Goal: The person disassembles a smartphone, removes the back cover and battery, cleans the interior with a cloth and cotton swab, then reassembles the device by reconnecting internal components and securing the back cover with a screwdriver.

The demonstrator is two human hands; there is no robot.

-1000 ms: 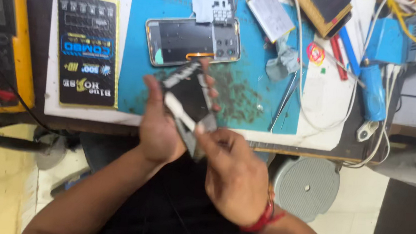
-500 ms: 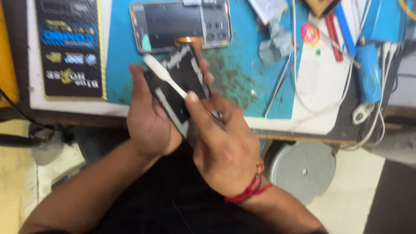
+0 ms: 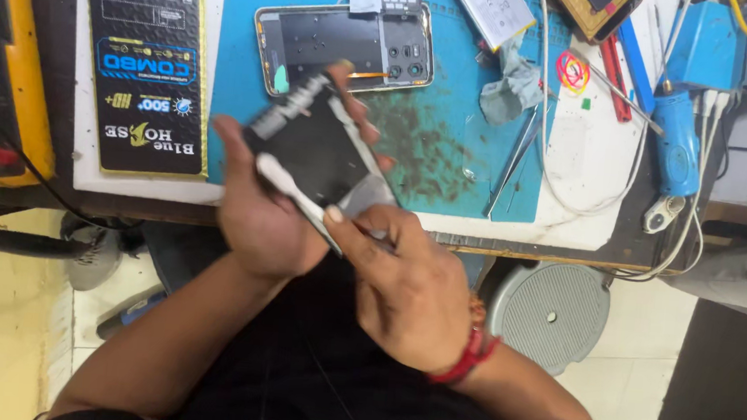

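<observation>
Compared with the earlier frames, both hands sit a little nearer and lower in view, and the dark phone panel (image 3: 316,148) is now tilted more steeply, its far end pointing toward the open phone body (image 3: 343,49) that lies on the blue mat (image 3: 450,145). A moment ago the white plastic tool (image 3: 291,190) lay across the upper part of the panel; now it runs along the near left edge, with its tip close to the left thumb.

As for progress, the phone is already opened up: its body lies face down on the mat with the inner frame and camera cutouts exposed, and the panel is off it and held in the air above the near edge of the surface (image 3: 573,163). What looks left, as far as can be judged, is work along the panel's edge with the tool; nothing shows the parts rejoined.

At this point the left hand (image 3: 258,210) cradles the panel from below, fingers clamped round its sides. Meanwhile the right hand (image 3: 402,292) pinches the tool, its fingers together on the handle. Tweezers (image 3: 512,163), a grey cloth (image 3: 507,87) and a blue glue gun (image 3: 676,149) lie untouched to the right, and a black printed packet (image 3: 145,68) rests to the left.
</observation>
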